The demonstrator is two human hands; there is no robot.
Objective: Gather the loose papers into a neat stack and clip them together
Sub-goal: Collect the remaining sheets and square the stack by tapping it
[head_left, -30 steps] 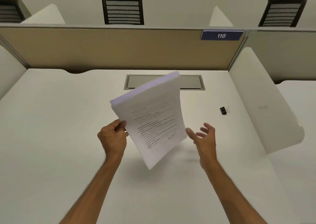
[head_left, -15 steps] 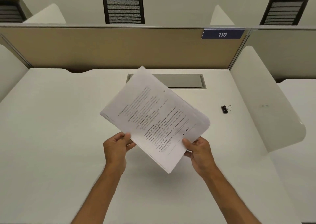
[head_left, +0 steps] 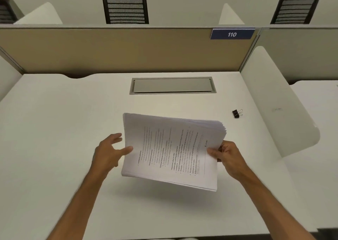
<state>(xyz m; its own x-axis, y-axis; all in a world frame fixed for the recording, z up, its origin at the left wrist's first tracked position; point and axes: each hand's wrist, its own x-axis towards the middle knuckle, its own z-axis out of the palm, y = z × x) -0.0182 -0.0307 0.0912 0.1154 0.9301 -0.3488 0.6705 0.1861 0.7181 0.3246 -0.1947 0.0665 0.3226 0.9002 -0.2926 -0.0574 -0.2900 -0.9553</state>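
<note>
A stack of printed white papers (head_left: pixel 172 150) is held in the air above the white desk (head_left: pixel 54 148), turned sideways so the text runs up the page. My right hand (head_left: pixel 228 157) grips its right edge, thumb on top, where the sheets fan apart slightly. My left hand (head_left: pixel 109 152) is at the left edge with fingers spread, thumb touching the top sheet. A small black binder clip (head_left: pixel 236 113) lies on the desk, to the right of and beyond the stack.
A grey cable hatch (head_left: pixel 172 85) is set into the desk behind the papers. A tan partition (head_left: pixel 118 51) with a "110" sign (head_left: pixel 232 34) closes the back. A white side divider (head_left: pixel 279 102) stands at the right. Black chairs show beyond.
The stack has turned from tilted to sideways and dropped lower. My right hand went from empty to gripping the right edge. My left hand loosened from holding the papers to spread fingers.
</note>
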